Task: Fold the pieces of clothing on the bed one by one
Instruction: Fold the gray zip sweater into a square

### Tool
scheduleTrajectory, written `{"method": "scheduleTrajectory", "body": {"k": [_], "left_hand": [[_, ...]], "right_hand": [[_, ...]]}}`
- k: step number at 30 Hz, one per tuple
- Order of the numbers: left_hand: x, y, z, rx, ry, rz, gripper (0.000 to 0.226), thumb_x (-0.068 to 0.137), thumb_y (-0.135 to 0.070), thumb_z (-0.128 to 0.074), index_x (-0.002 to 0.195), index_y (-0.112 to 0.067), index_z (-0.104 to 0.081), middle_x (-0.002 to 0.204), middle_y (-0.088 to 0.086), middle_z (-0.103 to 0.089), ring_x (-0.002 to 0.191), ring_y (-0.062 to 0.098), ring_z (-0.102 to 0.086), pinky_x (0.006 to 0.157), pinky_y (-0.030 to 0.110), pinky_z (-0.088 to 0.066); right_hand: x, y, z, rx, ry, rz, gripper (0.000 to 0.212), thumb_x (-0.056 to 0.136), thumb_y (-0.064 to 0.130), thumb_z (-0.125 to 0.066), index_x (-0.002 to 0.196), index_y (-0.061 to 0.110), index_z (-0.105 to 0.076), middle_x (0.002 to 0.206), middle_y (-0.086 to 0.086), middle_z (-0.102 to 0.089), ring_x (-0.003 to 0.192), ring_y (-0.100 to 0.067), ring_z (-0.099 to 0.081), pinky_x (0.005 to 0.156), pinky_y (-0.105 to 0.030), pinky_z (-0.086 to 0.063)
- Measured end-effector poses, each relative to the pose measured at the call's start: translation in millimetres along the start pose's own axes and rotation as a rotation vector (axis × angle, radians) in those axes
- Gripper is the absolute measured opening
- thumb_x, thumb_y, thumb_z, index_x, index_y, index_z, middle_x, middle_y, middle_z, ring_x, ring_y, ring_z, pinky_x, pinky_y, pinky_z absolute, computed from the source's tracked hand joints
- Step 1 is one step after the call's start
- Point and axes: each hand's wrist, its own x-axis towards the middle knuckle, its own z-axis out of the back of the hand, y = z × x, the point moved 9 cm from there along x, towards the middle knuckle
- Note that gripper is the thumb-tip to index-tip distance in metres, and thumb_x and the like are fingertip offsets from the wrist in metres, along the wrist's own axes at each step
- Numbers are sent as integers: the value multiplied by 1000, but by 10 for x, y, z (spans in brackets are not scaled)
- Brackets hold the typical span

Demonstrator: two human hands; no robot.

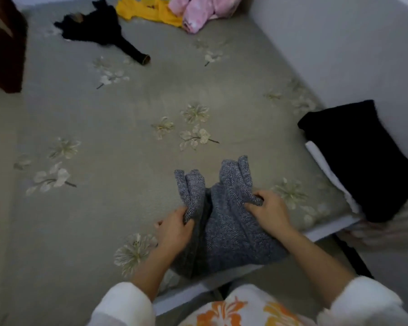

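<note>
Gripping the sweater [229, 231] at the near edge of the bed [104, 118], the left hand [174, 229] has its fingers [186, 216] clamped on one bunched fold. The right hand [269, 212] is curled round the other fold. Both folds rise from the sweater, which otherwise lies on the sheet. At the far end lie a black garment [92, 27], a yellow garment [141, 10] and a pink garment [198, 10]. A black pile [358, 156] sits at the right edge.
</note>
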Motion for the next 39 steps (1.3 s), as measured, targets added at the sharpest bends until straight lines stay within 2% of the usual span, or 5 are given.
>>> {"method": "scheduleTrajectory", "body": {"k": [8,24,30,35,39], "left_hand": [[249,-1384,-192,99,59,-376,12,93,-28,-52,103,-24,-57,99,3,-64,101,27,-57,82,38,-27],[986,-5352,-931,164,78,-820,11,96,-26,-49,87,-22,-54,83,8,-56,76,23,-47,85,46,-29],[1421,-6487,-1265,148,-15,-883,12,96,-24,-47,94,-24,-58,93,4,-49,90,28,-48,95,53,-36],[1990,-6840,-1436,92,-231,-798,31,96,-25,-47,125,-24,-57,122,8,-58,115,32,-50,98,50,-32],[2381,-6636,-2199,331,42,-655,56,98,-30,-44,150,-26,-24,159,7,-14,144,32,-12,112,58,-17]], "right_hand": [[-390,-649,1111,76,-332,-117,14,84,28,-71,92,18,-65,96,-2,-62,84,-18,-54,74,-31,-43],[60,-2348,3402,364,-814,-240,7,89,23,-66,89,18,-61,89,3,-55,80,-6,-55,69,-29,-44],[520,-2971,3891,352,-970,-268,9,90,26,-65,95,22,-58,91,6,-56,82,-2,-53,69,-17,-42],[818,-3766,3745,418,-911,-490,17,91,23,-62,98,13,-50,94,-6,-61,85,-21,-58,67,-29,-43],[1046,-4163,3457,226,-677,-725,32,90,11,-58,119,7,-44,120,-15,-52,109,-31,-53,84,-31,-45]]}}
